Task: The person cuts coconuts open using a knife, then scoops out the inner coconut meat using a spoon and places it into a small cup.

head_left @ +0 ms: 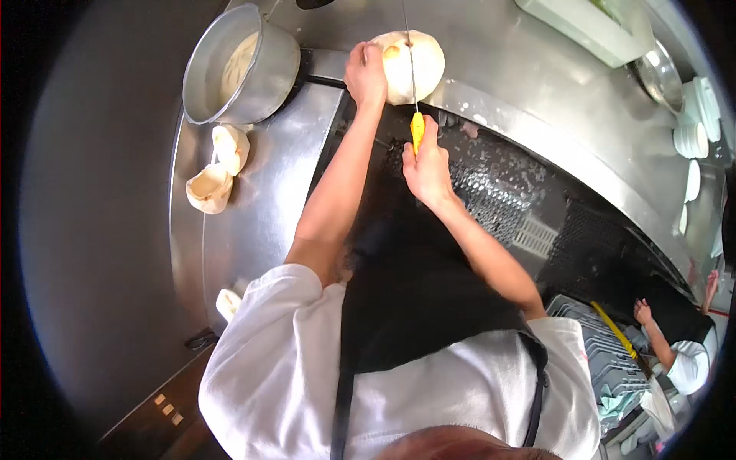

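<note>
A large pale, rounded item (429, 69), perhaps a peeled coconut, sits on the steel counter at the top centre. My left hand (366, 73) is pressed against its left side, with the fingers curled. A long thin blade lies across the top of the pale item, pointing away from me. The blade's yellow handle (418, 132) is gripped in my right hand (429, 165), just below the counter's front edge. On the steel surface to the left lie two hollow pale pieces (208, 189).
A deep metal pot (280, 69) with pale contents stands at the upper left. A pale bin (590, 27), a metal bowl (659, 77) and stacked white dishes (690, 142) are at the right. Another person (678, 337) stands at the lower right beside a grey rack (602, 353).
</note>
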Tool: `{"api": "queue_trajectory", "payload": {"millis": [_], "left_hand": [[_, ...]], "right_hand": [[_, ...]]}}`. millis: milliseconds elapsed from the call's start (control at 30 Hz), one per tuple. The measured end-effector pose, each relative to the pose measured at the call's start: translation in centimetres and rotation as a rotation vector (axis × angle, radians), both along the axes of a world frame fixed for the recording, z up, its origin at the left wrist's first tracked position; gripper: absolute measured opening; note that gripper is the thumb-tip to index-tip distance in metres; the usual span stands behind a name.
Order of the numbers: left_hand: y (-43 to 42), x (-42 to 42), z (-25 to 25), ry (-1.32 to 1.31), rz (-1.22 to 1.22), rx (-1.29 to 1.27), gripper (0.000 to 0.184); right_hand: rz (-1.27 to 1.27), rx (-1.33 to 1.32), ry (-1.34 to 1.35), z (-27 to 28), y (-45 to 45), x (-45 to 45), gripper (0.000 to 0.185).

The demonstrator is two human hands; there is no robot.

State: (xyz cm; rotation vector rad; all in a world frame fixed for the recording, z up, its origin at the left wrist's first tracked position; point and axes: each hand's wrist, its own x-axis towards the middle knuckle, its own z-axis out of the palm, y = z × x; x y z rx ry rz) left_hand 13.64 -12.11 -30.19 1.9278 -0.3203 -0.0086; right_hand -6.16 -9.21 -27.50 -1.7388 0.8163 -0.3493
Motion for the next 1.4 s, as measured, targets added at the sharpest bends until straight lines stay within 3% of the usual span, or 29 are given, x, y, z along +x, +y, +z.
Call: {"api": "queue_trajectory", "payload": {"millis": [33,67,167,267,367,433,500,567,600,667,767,833,933,1133,1233,1300,1333,1367,1400], "left_hand": [[-0.6,0.2,0.4,0.021,0.039,0.049,0.047],[-1.3,-0.5,1.4,-0.136,0.129,0.129,0.043],[-0.8,-1.0,2.6,-0.171,0.103,0.158,0.044],[-0.8,-0.7,2.0,-0.235,0.103,0.114,0.036],[-0.1,-0.6,1.4,-0.273,0.063,0.087,0.04],[0.3,-1.0,1.2,-0.353,0.03,0.01,0.032],[1.3,-1.2,-0.2,-0.436,-0.034,-0.093,0.034],[3.1,-1.9,-0.8,-0.298,-0.175,-0.119,0.051],[3.8,-2.6,-1.7,-0.205,-0.204,-0.144,0.057],[4.7,-3.1,-3.1,0.109,-0.301,-0.231,0.075],[5.2,-1.9,-2.8,0.221,-0.41,-0.204,0.077],[5.3,-0.5,-2.6,0.342,-0.474,-0.193,0.081],[6.5,-0.2,-2.0,0.575,-0.56,-0.3,0.083],[9.2,-0.7,-3.4,0.565,-0.503,-0.17,0.087],[13.0,-1.0,-5.4,0.435,-0.581,-0.077,0.071],[15.5,-1.6,-5.8,0.289,-0.63,-0.138,0.062],[16.1,-1.9,-6.4,0.205,-0.644,-0.128,0.059],[16.5,-2.0,-7.1,0.242,-0.662,-0.111,0.056],[17.0,-1.9,-8.7,0.288,-0.676,-0.021,0.053]], "right_hand": [[-0.006,-0.023,0.005,0.1,0.0,0.6,0.056],[0.004,-0.027,0.0,0.3,0.2,1.0,0.055],[-0.033,0.036,0.079,1.3,1.0,2.3,0.053],[-0.008,0.237,0.168,7.4,0.3,2.5,0.052],[-0.034,0.409,0.142,11.5,-0.8,2.6,0.042],[-0.1,0.749,-0.021,15.3,-4.0,2.1,0.037],[-0.002,0.763,-0.052,20.3,-7.2,1.3,0.033],[-0.073,0.413,0.001,22.1,-7.3,1.5,0.032],[-0.053,0.387,-0.022,20.2,-8.3,1.8,0.032],[-0.115,0.172,0.046,13.2,-10.1,2.9,0.032],[-0.211,0.11,-0.02,2.2,-10.4,3.7,0.021],[-0.262,-0.022,0.114,3.0,-6.7,4.4,0.022],[-0.298,-0.191,0.058,3.2,-4.5,3.5,0.027],[-0.232,-0.478,0.047,2.7,-1.8,1.8,0.031],[-0.236,-0.547,0.068,2.3,0.6,2.3,0.031],[-0.101,-0.471,0.294,2.4,1.0,2.0,0.036],[-0.142,-0.701,0.154,2.7,1.6,2.4,0.039],[-0.177,-0.664,0.036,3.2,1.8,2.7,0.039],[-0.192,-0.742,0.086,4.2,2.3,3.0,0.04]]}}
